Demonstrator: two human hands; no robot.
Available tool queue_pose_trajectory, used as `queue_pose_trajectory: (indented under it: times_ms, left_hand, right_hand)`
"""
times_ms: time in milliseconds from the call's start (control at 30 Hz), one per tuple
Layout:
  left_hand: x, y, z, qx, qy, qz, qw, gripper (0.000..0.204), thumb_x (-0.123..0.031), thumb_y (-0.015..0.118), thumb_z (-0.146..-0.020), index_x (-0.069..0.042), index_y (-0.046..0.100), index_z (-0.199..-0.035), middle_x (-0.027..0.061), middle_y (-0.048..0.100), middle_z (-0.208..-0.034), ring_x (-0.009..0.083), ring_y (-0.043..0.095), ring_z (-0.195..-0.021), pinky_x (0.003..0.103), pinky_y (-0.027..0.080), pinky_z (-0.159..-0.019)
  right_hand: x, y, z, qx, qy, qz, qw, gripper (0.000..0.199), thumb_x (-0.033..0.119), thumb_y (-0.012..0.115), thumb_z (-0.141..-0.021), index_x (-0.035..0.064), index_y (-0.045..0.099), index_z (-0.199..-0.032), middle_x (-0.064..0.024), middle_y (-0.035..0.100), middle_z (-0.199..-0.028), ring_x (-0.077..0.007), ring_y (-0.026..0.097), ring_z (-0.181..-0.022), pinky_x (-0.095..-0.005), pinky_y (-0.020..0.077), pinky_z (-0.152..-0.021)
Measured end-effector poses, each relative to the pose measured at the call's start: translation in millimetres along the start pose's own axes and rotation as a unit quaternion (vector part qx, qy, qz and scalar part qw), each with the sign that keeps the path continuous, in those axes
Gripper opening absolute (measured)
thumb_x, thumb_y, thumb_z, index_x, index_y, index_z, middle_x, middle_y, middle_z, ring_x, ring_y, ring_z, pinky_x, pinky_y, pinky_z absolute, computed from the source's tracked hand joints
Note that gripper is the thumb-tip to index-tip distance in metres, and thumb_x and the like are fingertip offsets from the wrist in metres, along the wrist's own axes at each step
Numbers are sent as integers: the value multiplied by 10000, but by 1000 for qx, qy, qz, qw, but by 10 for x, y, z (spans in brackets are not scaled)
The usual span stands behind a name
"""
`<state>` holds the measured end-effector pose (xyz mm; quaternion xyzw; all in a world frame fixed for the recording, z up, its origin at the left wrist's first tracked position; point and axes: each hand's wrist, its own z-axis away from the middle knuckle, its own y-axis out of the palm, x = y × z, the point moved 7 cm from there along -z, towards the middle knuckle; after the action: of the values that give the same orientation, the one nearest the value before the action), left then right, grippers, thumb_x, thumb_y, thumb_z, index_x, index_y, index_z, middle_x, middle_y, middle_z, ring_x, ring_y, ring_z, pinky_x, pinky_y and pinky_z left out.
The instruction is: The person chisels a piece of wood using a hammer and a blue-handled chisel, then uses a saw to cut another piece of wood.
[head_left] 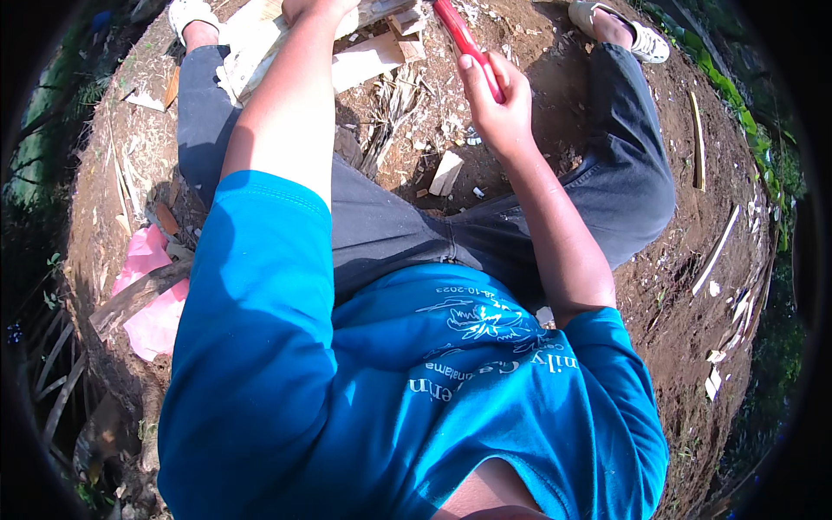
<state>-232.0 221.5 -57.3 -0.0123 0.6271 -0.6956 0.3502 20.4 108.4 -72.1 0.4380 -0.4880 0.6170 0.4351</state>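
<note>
My right hand [505, 114] is closed round the red handle [459, 33] of a tool, thumb laid along it. The handle runs up past the top edge, so the tool's working end is out of view. My left hand [316, 5] shows only in part at the top edge, beside pale pieces of wood; its fingers are cut off by the frame. Below it lies a flat light wood board [366, 62], with a small wood block [446, 173] on the dirt between my legs.
I sit on bare soil, legs spread, strewn with wood chips and splinters. To the left a branch [139, 299] lies across a pink bag [143, 256]. Thin wood strips [716, 251] are scattered at the right. Green plants [737, 100] border the ground.
</note>
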Motion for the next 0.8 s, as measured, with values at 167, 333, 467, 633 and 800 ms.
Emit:
queue_pose_trajectory:
  times_ms: [167, 333, 467, 633, 800]
  left_hand:
    - [32, 18, -40, 9, 37, -74, 997, 535, -396, 406, -1043, 3, 750, -949, 221, 747, -1027, 403, 708, -1014, 497, 537, -919]
    - [73, 59, -43, 24, 60, -97, 993, 545, -380, 383, -1045, 7, 749, -928, 227, 745, -999, 408, 712, -988, 500, 537, -912]
    - [27, 87, -26, 40, 85, -116, 989, 554, -368, 366, -1046, 10, 748, -910, 232, 743, -976, 412, 715, -967, 503, 538, -906]
    - [-3, 135, -101, 53, 90, -113, 988, 565, -356, 350, -1045, 12, 747, -882, 239, 739, -937, 417, 717, -935, 512, 535, -894]
    - [101, 95, -136, 43, 70, -123, 989, 551, -383, 371, -1047, 6, 746, -943, 243, 740, -989, 411, 714, -977, 520, 529, -896]
  right_hand:
    - [-39, -697, 1125, 31, 59, 4, 998, 307, 251, 625, -1026, 6, 577, -849, 4, 469, -702, -74, 433, -648, -283, 346, -582]
    - [168, -1040, 1395, 65, 38, 63, 995, 259, 213, 602, -1032, -7, 610, -895, -4, 479, -718, -81, 435, -648, -280, 339, -589]
    - [-164, -387, 574, 29, 21, -32, 999, 328, 223, 623, -1034, 32, 544, -780, 42, 457, -677, -50, 396, -614, -264, 306, -547]
    - [-314, -96, -2, -20, -35, -91, 995, 362, 240, 632, -1037, 67, 511, -743, 70, 442, -660, -29, 386, -609, -243, 318, -541]
    - [-71, -21, 171, 39, 6, -28, 999, 316, 248, 687, -1010, 76, 533, -794, 65, 451, -692, -36, 406, -649, -254, 343, -560]
